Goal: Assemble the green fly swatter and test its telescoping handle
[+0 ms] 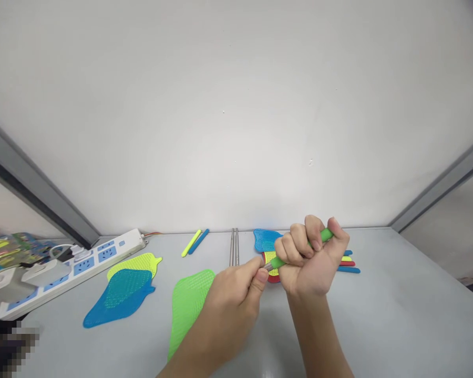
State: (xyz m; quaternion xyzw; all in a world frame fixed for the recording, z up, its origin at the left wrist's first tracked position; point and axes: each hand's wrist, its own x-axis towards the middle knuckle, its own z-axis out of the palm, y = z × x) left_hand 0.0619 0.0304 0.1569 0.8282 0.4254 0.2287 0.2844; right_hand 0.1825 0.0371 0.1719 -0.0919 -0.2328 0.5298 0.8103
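Gripping green handle point(277, 262) tightly in right hand point(311, 262), above the surface point(402, 304). Pinching metal rod point(268, 267) at the handle's end between thumb and fingers of left hand point(234, 302). Partly covering green mesh point(189, 302) with left forearm point(195, 354). Facing two more rods point(237, 245) near the wall point(236, 115) and, farther left, blue mesh point(118, 304) overlapping yellow mesh point(142, 262) beside a power strip point(132, 243).

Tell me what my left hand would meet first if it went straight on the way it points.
Your left hand would probably meet the green handle first, gripped by your right hand; exact depth is unclear.
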